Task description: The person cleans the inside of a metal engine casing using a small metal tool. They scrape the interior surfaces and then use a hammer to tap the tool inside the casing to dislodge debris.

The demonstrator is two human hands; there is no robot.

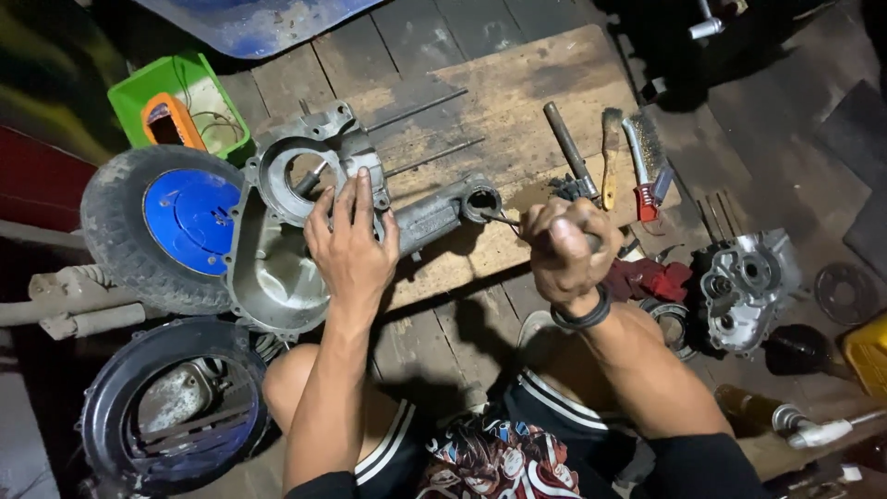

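Lying crosswise, engine casing under left hand, narrow end rightward.

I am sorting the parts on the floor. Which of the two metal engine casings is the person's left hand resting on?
The left hand rests on the large grey casing lying on the wooden board beside the blue-hubbed wheel. The smaller casing lies untouched at right.

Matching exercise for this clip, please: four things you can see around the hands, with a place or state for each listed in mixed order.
1. left hand
2. right hand
3. wire brush
4. small wheel

a. lies on the board beyond the right hand
b. rests flat on the engine casing
c. fist closed on a thin tool
d. beside the casing, blue hub

Pairs: 1-b, 2-c, 3-a, 4-d
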